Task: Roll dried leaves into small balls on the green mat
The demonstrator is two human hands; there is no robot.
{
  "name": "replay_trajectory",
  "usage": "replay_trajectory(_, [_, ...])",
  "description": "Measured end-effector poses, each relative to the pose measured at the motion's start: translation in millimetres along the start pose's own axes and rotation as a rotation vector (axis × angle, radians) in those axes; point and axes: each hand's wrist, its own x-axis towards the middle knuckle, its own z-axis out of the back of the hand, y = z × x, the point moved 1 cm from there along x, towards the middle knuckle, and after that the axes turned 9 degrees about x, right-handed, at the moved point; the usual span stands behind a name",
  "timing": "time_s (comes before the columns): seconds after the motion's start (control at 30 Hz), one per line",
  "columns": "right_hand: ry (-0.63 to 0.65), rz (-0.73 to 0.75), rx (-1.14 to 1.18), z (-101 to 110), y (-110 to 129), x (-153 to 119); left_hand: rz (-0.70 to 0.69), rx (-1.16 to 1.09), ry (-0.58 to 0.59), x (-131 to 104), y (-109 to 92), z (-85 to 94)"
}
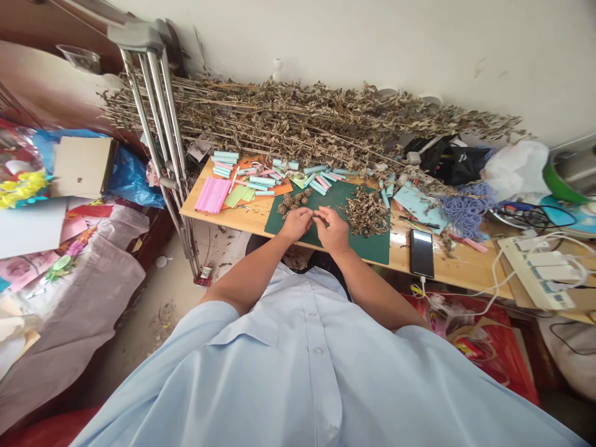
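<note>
In the head view, the left hand [298,225] and right hand [333,231] come together, pinching a small dried leaf piece [318,215] over the near part of the green mat [376,249]; they seem to be working it, which calls for light finger pressure. Crumpled dried leaves [367,212] lie right, brown balls [293,201] left; beyond the wooden tabletop [399,256]'s paper rolls [261,181], dried stalks [279,112] line the pale wall [372,43].
</note>
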Motion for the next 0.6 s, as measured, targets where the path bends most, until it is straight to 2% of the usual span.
replay_trajectory(0.43, [-0.014,0.017,-0.055,1.4,-1.9,8.5,-0.051,0.124,-0.023,0.0,0.4,0.1])
replay_trajectory(0.5, [-0.029,-0.050,0.009,-0.5,-5.9,10.7,-0.049,0.123,-0.021,0.9,1.8,0.3])
replay_trajectory(0.6, [-0.083,-0.282,0.279,-5.7,-15.3,16.1,-0.044,0.112,-0.008,1.7,3.2,0.3])
